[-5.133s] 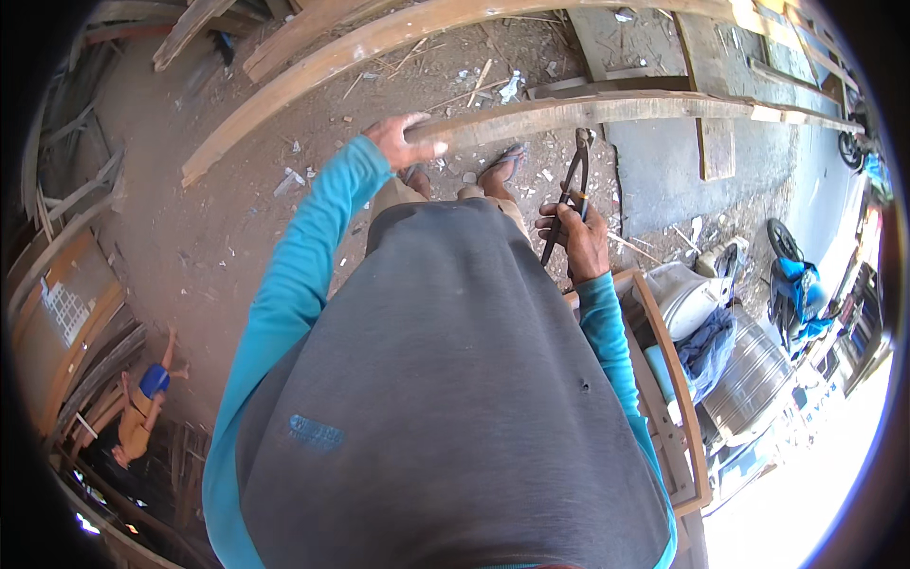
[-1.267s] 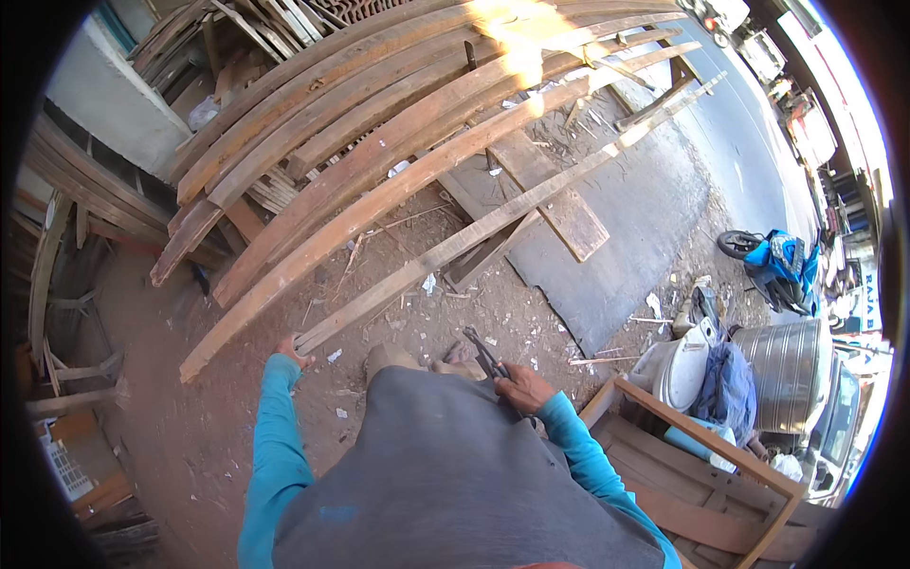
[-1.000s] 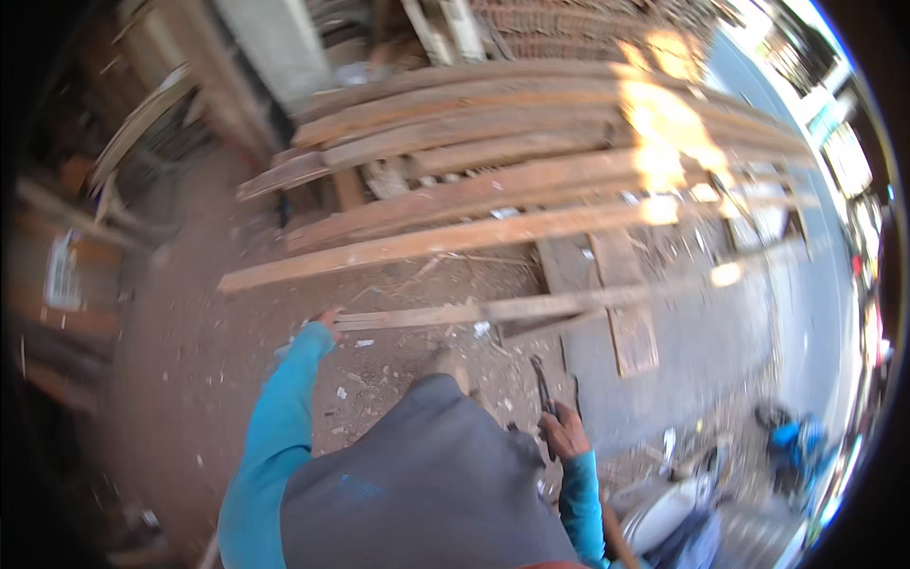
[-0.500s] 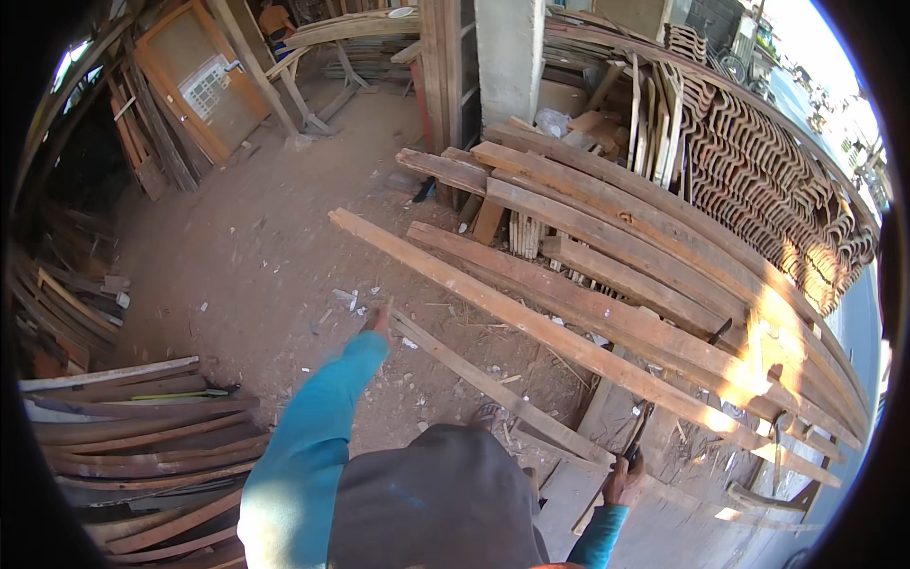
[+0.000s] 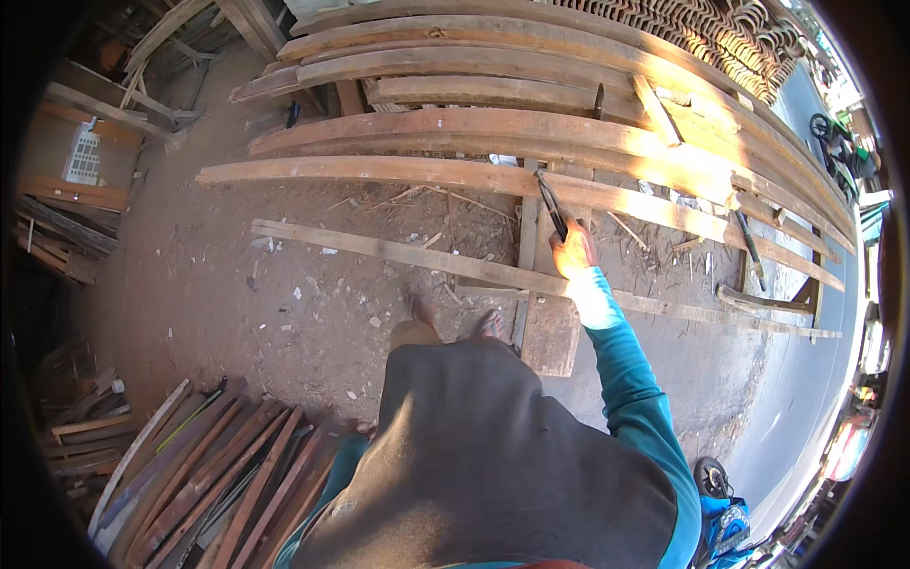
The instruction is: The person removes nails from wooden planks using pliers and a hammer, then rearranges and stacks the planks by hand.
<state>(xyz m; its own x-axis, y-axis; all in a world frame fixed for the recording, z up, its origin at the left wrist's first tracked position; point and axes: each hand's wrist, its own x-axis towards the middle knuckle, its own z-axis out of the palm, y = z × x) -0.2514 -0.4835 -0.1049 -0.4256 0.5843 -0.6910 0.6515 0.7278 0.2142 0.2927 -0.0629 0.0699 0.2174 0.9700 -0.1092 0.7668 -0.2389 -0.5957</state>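
Observation:
My right hand [image 5: 573, 251] is closed around the handles of dark metal pincers [image 5: 550, 204]. Their head reaches the near edge of a long reddish wooden beam [image 5: 379, 173]; whether they touch it I cannot tell. Under my right wrist runs a thinner, paler batten [image 5: 408, 251], crossing a short board [image 5: 553, 341] laid at right angles. My left hand is out of view; only a bit of blue-green left sleeve [image 5: 343, 465] shows beside my dark apron.
More beams [image 5: 455, 64] lie side by side beyond. A dark-handled tool [image 5: 749, 251] hangs by the beams' right part. Curved roof tiles [image 5: 701, 38] are stacked at the far right. Scrap boards [image 5: 218, 474] lie at lower left. A motorbike [image 5: 834, 142] stands by the road.
My view has turned to the right. The left hand has let go of the batten's end and left the picture. My right hand has moved forward with the pincers, up to the reddish beam.

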